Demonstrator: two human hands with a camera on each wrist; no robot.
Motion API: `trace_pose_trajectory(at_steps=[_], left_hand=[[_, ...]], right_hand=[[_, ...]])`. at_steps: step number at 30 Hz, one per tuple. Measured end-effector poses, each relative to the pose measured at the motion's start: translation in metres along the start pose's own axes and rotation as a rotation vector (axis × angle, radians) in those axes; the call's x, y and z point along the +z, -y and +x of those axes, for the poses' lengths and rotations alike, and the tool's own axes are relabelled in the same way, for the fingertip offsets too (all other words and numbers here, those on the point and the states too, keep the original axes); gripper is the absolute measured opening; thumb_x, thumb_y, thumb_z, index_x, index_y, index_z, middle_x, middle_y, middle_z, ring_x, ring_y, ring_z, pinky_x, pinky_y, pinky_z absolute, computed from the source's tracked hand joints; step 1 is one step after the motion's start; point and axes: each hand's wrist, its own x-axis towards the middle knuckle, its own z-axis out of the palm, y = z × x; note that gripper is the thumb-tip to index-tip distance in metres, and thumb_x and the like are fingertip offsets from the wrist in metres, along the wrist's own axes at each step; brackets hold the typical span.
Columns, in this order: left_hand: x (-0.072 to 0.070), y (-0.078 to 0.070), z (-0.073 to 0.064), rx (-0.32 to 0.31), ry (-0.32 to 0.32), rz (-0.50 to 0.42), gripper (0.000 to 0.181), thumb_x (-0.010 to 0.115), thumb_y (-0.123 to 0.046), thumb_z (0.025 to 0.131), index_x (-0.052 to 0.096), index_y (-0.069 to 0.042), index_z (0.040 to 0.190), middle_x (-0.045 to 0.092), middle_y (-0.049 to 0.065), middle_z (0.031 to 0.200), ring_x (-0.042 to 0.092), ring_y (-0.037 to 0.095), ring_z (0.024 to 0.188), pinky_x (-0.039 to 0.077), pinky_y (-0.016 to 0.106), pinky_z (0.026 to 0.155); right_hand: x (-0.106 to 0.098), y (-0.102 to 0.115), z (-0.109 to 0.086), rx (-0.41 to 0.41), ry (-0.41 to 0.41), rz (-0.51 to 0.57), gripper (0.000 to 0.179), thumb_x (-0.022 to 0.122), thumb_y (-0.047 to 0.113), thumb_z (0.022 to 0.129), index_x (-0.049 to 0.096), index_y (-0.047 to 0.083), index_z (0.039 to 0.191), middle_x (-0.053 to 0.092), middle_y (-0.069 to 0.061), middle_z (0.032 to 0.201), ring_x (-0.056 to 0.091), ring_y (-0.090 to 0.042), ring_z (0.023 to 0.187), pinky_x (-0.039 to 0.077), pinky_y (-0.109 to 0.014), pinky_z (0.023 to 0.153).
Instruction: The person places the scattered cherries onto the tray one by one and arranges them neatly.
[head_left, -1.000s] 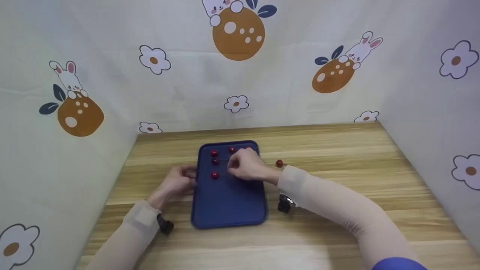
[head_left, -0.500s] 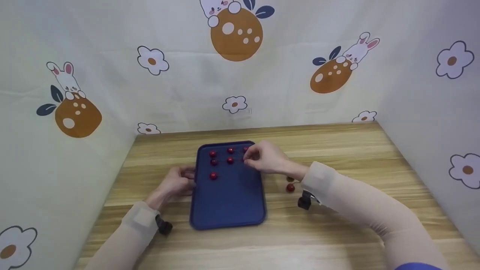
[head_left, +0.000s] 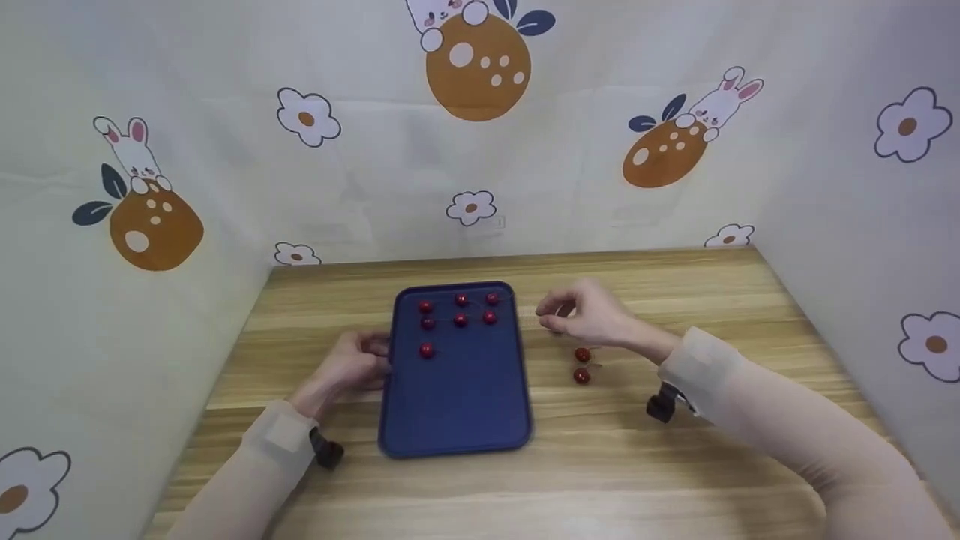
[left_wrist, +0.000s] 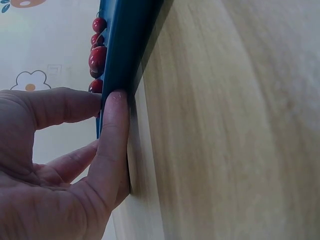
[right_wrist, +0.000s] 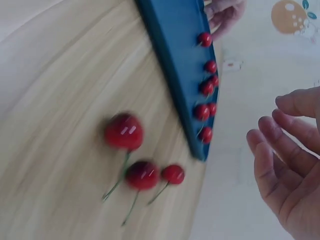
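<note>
My left hand (head_left: pixel 352 364) pinches the left rim of a dark blue tray (head_left: pixel 457 409). In the left wrist view the thumb lies over the tray's edge and a finger (left_wrist: pixel 114 125) presses its outer side. Several red cherries with stems, such as the lone front cherry (head_left: pixel 427 350), lie in the tray's far part, two rows of three behind that one. Right of the tray, my right hand (head_left: pixel 589 311) hovers with loosely bent, parted fingers and nothing between them. Below it on the table are three cherries: the largest-looking cherry (right_wrist: pixel 124 131), a darker cherry (right_wrist: pixel 142 175) and a smaller-looking cherry (right_wrist: pixel 173 174).
The wood-grain table (head_left: pixel 480 487) is enclosed at the back and sides by a pale curtain (head_left: pixel 360 187) printed with rabbits, oranges and flowers. A small black wrist camera (head_left: pixel 661 403) hangs under the right sleeve, another camera (head_left: pixel 327 450) by the left.
My right hand has let go of cherries in the second row, filling its middle and right places, then moved right off the tray to above the loose cherries. The left hand stays at the rim.
</note>
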Motion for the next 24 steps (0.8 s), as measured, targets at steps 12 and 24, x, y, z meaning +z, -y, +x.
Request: trace_pose_trajectory(at_steps=[12, 24], left_hand=[[-0.003, -0.003, -0.002, 0.003, -0.028, 0.057, 0.073, 0.069, 0.011, 0.086, 0.052, 0.015, 0.157, 0.078, 0.025, 0.118, 0.073, 0.015, 0.093, 0.065, 0.025, 0.077], [0.000, -0.002, -0.001, -0.032, 0.003, -0.032, 0.072, 0.070, 0.009, 0.093, 0.047, 0.015, 0.161, 0.073, 0.014, 0.114, 0.073, 0.013, 0.090, 0.070, 0.031, 0.074]], right_hand=[[-0.008, -0.059, -0.024, 0.139, -0.020, -0.008, 0.015, 0.079, 0.002, 0.096, 0.084, -0.004, 0.108, 0.085, -0.022, 0.102, 0.073, -0.018, 0.081, 0.057, -0.015, 0.074], [0.005, -0.081, -0.019, 0.251, 0.017, -0.187, 0.018, 0.087, 0.020, 0.095, 0.087, 0.010, 0.110, 0.087, -0.009, 0.104, 0.078, -0.018, 0.089, 0.066, -0.040, 0.089]])
